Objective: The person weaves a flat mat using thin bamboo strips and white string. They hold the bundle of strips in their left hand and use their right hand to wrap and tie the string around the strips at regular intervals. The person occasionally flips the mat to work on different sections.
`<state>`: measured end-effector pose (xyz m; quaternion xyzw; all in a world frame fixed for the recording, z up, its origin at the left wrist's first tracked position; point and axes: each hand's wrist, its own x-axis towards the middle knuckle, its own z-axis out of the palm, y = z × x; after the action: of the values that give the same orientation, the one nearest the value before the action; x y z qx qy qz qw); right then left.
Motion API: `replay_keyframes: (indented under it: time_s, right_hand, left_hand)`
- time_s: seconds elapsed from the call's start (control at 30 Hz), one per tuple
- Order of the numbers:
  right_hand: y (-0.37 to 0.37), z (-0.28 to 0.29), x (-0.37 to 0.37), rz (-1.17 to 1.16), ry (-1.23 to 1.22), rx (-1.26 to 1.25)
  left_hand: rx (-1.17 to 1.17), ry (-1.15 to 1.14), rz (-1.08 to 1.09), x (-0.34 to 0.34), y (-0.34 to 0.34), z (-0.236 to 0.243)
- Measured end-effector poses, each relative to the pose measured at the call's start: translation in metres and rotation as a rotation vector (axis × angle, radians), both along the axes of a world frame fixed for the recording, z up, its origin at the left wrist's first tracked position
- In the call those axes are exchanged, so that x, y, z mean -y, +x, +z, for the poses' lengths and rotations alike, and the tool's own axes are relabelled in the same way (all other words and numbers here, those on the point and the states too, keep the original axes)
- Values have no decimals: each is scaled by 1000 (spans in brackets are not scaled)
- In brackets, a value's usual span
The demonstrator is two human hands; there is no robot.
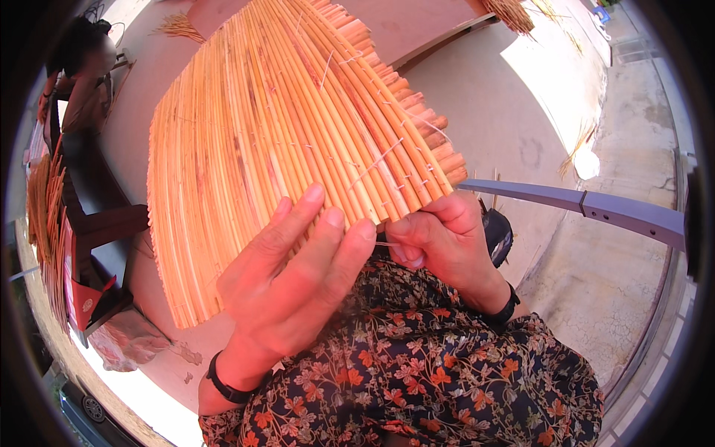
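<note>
A stiff panel of straw-coloured reeds (246, 141), tied side by side, tilts up in front of me. Short white threads cross its face, and thicker cut stalks line its far right edge. My left hand (287, 290) holds the panel's near edge, with its fingers stretched along the face; the thumb is mostly hidden behind the fingers. At the near right corner, my right hand (450, 242) is closed in a pinch beside the edge. A thin white thread (386, 243) runs from the near edge into its fingers; the fingertips are partly hidden.
Another person (89, 82) is at the far left, by a dark wooden bench (108, 201). A bundle of thin reeds (46, 223) leans at the left edge. More reeds (512, 15) lie at the back. A grey metal bar (625, 216) extends from the right.
</note>
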<state>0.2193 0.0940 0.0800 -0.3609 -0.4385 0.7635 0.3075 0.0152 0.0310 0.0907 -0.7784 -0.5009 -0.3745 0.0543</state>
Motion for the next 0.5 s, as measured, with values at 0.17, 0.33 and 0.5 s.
replay_keyframes:
  time_s: [0.17,0.33,0.5]
  right_hand:
    - [-3,-8,1,0,-7,-103]
    - [-4,-10,-2,37,48,-158]
    - [-14,1,-9,106,224,-57]
  left_hand:
    - [52,32,25,1,0,-5]
    - [22,27,30,3,1,-2]
    - [-76,80,73,4,-4,6]
